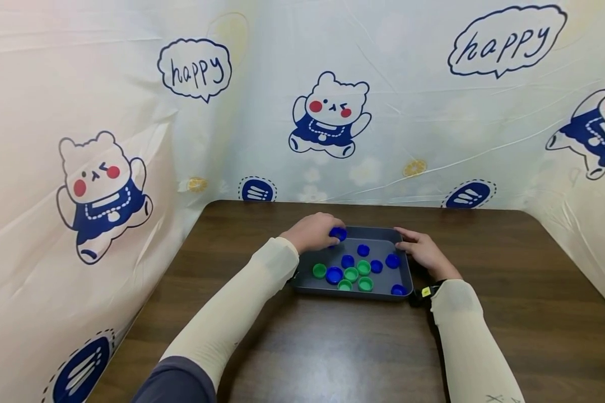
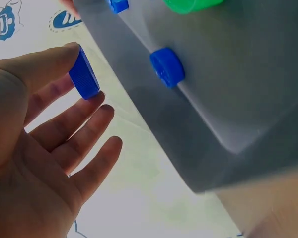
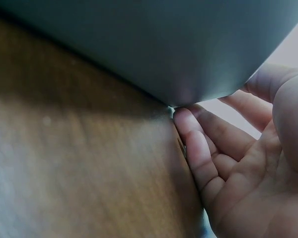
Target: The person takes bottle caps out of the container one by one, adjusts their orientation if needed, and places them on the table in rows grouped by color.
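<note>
A dark grey tray (image 1: 353, 294) stands on the table, holding several blue and green bottle caps. Over its back left corner, my left hand (image 1: 315, 230) pinches a blue bottle cap (image 2: 86, 74) between thumb and fingertips, the other fingers spread. Another blue cap (image 2: 167, 67) lies by the tray's inner wall in the left wrist view. My right hand (image 1: 423, 250) holds the tray at its back right corner, thumb at the rim and fingers (image 3: 228, 131) against the outside near the tabletop. A green cap (image 1: 320, 271) lies at the left inside the tray.
The brown wooden table (image 1: 333, 347) extends around the tray on all sides. Behind it hangs a pale curtain (image 1: 408, 129) printed with cartoon bears. A dark wrist strap with a yellow mark (image 1: 426, 291) sits close to the tray's right side.
</note>
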A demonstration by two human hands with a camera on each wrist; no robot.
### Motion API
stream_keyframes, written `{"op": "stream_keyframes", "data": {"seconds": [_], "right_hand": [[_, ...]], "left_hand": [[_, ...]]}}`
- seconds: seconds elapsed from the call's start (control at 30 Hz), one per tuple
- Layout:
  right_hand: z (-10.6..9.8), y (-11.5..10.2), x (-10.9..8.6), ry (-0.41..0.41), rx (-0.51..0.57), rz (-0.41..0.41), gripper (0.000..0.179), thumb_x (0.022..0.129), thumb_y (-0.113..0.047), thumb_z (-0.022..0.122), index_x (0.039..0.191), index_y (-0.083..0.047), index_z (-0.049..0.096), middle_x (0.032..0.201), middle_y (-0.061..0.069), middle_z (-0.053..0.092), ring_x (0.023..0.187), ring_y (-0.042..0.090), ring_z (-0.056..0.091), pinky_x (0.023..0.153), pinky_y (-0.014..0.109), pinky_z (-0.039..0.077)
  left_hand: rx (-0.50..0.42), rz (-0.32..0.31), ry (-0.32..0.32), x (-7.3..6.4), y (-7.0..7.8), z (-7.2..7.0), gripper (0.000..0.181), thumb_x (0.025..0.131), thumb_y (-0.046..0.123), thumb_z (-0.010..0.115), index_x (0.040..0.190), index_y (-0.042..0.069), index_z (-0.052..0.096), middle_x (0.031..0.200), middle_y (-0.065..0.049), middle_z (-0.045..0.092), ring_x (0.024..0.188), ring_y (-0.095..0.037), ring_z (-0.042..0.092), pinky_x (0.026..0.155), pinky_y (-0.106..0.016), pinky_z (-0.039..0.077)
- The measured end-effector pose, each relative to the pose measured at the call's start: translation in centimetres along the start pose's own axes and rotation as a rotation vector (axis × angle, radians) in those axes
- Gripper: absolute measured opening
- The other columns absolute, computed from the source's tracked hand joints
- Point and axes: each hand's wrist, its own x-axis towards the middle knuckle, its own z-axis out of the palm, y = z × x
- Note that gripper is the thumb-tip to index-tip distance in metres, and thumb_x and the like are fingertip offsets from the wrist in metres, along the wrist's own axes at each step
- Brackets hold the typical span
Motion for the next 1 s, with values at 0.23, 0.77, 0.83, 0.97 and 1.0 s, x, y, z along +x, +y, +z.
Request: {"op": "stream_keyframes", "data": {"seconds": [0.23,0.77,0.83,0.97,1.0], "right_hand": [[0.0,0.2,0.0,-0.005,-0.004,-0.001,0.055,0.097,-0.018,0.059,0.149,-0.01,0.041,0.147,0.023,0.039,0.124,0.036,0.045,0.094,0.045,0.045],[-0.1,0.0,-0.1,-0.011,0.005,0.001,0.056,0.098,-0.02,0.059,0.149,-0.01,0.041,0.147,0.023,0.039,0.125,0.036,0.044,0.095,0.046,0.044],[-0.1,-0.1,-0.2,-0.016,0.018,0.004,0.056,0.098,-0.02,0.059,0.15,-0.01,0.04,0.148,0.023,0.038,0.126,0.036,0.043,0.096,0.048,0.043],[-0.2,-0.9,-0.6,-0.027,0.035,0.02,0.055,0.098,-0.016,0.057,0.149,-0.007,0.039,0.148,0.026,0.037,0.127,0.038,0.042,0.098,0.05,0.042],[-0.2,-1.2,-0.7,-0.029,0.039,0.023,0.054,0.098,-0.014,0.057,0.149,-0.005,0.039,0.148,0.027,0.037,0.127,0.039,0.042,0.098,0.051,0.041]], "left_hand": [[-0.009,-0.039,0.012,-0.9,-1.1,-0.5,0.04,0.093,0.031,0.067,0.131,0.018,0.062,0.124,0.0,0.062,0.112,-0.017,0.057,0.097,-0.039,0.047],[-0.024,-0.123,0.043,-4.3,-4.1,-1.4,0.039,0.093,0.032,0.067,0.13,0.018,0.064,0.121,0.001,0.063,0.107,-0.015,0.059,0.091,-0.035,0.05],[-0.026,-0.128,0.045,-4.7,-4.4,-1.6,0.04,0.093,0.031,0.068,0.13,0.017,0.064,0.121,0.0,0.063,0.107,-0.016,0.059,0.091,-0.036,0.05],[-0.03,-0.143,0.045,-5.3,-4.8,-1.7,0.04,0.093,0.03,0.068,0.129,0.015,0.064,0.121,-0.003,0.063,0.107,-0.018,0.059,0.092,-0.038,0.05],[-0.034,-0.149,0.042,-5.5,-4.9,-1.7,0.04,0.093,0.029,0.068,0.13,0.014,0.064,0.121,-0.003,0.063,0.108,-0.019,0.059,0.092,-0.039,0.05]]}}
